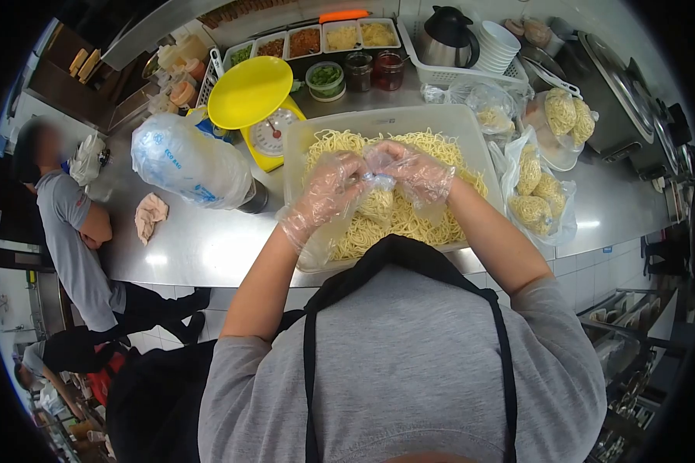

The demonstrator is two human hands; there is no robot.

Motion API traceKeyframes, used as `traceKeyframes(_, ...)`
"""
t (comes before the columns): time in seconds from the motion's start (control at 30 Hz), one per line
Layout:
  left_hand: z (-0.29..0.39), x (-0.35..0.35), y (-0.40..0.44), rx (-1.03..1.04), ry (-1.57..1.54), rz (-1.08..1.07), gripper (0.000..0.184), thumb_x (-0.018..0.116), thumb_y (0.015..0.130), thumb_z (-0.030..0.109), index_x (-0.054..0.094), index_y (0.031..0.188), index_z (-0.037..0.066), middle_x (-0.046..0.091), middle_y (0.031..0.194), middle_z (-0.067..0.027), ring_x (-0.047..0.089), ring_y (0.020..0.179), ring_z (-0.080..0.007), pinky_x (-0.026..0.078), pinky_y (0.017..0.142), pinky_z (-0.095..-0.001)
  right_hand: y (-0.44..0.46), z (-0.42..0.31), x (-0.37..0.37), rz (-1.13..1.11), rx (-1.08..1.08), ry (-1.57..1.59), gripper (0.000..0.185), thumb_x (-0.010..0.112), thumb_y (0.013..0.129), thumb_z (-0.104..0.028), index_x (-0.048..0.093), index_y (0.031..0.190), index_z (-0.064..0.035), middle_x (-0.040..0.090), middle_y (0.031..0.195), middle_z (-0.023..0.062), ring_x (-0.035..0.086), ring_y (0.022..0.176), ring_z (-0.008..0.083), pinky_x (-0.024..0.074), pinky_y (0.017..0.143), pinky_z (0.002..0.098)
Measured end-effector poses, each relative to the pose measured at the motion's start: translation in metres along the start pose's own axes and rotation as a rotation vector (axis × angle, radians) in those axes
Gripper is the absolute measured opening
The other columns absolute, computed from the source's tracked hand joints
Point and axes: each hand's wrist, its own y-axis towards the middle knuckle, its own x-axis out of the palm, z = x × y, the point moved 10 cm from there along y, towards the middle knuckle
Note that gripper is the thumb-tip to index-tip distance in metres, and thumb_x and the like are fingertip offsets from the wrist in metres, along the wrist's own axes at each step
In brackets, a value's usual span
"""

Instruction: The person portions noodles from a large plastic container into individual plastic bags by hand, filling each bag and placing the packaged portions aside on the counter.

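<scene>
Both my hands wear clear plastic gloves and meet over a translucent tub (295,166) of loose noodles (440,224). Between them hangs a small clear bag of noodles (376,207), gathered at its top. My left hand (332,190) pinches the bag's neck from the left, fingers closed. My right hand (418,171) closes on the same neck from the right. To the right of the tub lies a plastic bag (560,218) holding several filled noodle bags (530,214).
A yellow scale (274,131) stands behind the tub's left corner. Left of it are a roll of plastic bags (189,162) and a pink cloth (150,217). Topping trays (305,42), jars (388,71) and a thermos (446,38) line the back. A person (73,224) stands at the left.
</scene>
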Motion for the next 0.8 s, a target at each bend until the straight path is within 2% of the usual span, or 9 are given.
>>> traceKeyframes(0.07,-0.016,0.007,-0.002,-0.109,-0.255,-0.031,0.014,0.065,0.071,0.006,0.057,0.082,0.003,0.057,0.083,-0.0117,0.056,0.077,-0.0254,0.044,0.069,-0.0327,-0.001,-0.011,0.002,0.02,-0.095,-0.17,0.038,0.067,0.08,-0.012,0.052,0.115,-0.0061,0.055,0.112,0.0041,0.051,0.107,0.0158,0.0404,0.094,0.0308)
traceKeyframes(0.17,-0.022,0.008,-0.006,-0.174,-0.357,-0.029,0.012,0.064,0.073,0.005,0.057,0.082,0.002,0.056,0.081,-0.0107,0.056,0.077,-0.0226,0.044,0.068,-0.0306,-0.002,-0.012,0.002,-0.001,-0.09,-0.303,0.038,0.065,0.079,-0.01,0.052,0.115,-0.0068,0.052,0.115,0.0037,0.05,0.11,0.0168,0.0389,0.095,0.0319)
traceKeyframes(0.3,-0.033,0.012,-0.011,-0.144,-0.419,-0.014,0.01,0.063,0.074,0.004,0.058,0.082,0.002,0.057,0.082,-0.0108,0.057,0.078,-0.0242,0.045,0.071,-0.0317,-0.007,-0.029,0.02,-0.045,-0.207,-0.476,0.032,0.064,0.078,-0.012,0.055,0.108,-0.0084,0.053,0.11,0.0033,0.051,0.102,0.0154,0.0405,0.091,0.0298)
traceKeyframes(0.37,-0.028,0.01,-0.01,-0.068,-0.359,-0.007,0.011,0.062,0.074,0.003,0.058,0.085,0.002,0.058,0.084,-0.0109,0.057,0.08,-0.0253,0.045,0.072,-0.0332,-0.01,-0.042,0.027,-0.032,-0.313,-0.758,0.031,0.065,0.074,-0.012,0.056,0.103,-0.0086,0.053,0.106,0.0041,0.051,0.1,0.0175,0.0404,0.089,0.0305)
traceKeyframes(0.47,-0.036,0.01,-0.011,-0.118,-0.367,0.039,0.013,0.061,0.074,0.002,0.059,0.086,0.002,0.058,0.085,-0.011,0.057,0.081,-0.0265,0.045,0.073,-0.0346,-0.007,-0.041,0.024,0.004,-0.351,-0.839,0.029,0.066,0.073,-0.014,0.056,0.1,-0.0088,0.053,0.102,0.0054,0.051,0.099,0.0202,0.0405,0.088,0.0314)
traceKeyframes(0.57,-0.03,0.005,-0.011,-0.099,-0.252,0.131,0.015,0.059,0.072,-0.001,0.059,0.087,0.003,0.058,0.085,-0.0111,0.057,0.08,-0.0271,0.045,0.073,-0.0348,-0.005,-0.037,0.018,0.042,-0.348,-0.752,0.027,0.066,0.074,-0.014,0.056,0.098,-0.0079,0.053,0.102,0.0051,0.051,0.098,0.021,0.0408,0.087,0.0314)
traceKeyframes(0.7,-0.018,-0.005,-0.01,-0.054,-0.186,0.213,0.019,0.055,0.071,-0.006,0.059,0.087,0.004,0.057,0.085,-0.0112,0.056,0.08,-0.0277,0.045,0.072,-0.0335,0.001,-0.037,0.019,0.087,-0.392,-0.809,0.026,0.066,0.073,-0.014,0.056,0.096,-0.0078,0.053,0.099,0.0053,0.051,0.097,0.0211,0.041,0.086,0.0318)
traceKeyframes(0.77,-0.018,-0.015,-0.013,-0.069,-0.196,0.323,0.023,0.053,0.07,-0.011,0.056,0.087,0.004,0.056,0.085,-0.012,0.056,0.081,-0.0286,0.045,0.071,-0.032,0.009,-0.031,0.012,0.141,-0.354,-0.599,0.024,0.067,0.075,-0.014,0.055,0.095,-0.0065,0.055,0.095,0.0037,0.052,0.094,0.0163,0.0418,0.083,0.0301)
traceKeyframes(0.8,-0.017,-0.017,-0.013,-0.074,-0.194,0.322,0.023,0.053,0.07,-0.011,0.056,0.087,0.004,0.056,0.085,-0.012,0.056,0.081,-0.0286,0.045,0.071,-0.032,0.01,-0.035,0.018,0.137,-0.353,-0.595,0.024,0.067,0.075,-0.014,0.055,0.095,-0.0065,0.055,0.095,0.0037,0.052,0.094,0.0163,0.0418,0.083,0.0301)
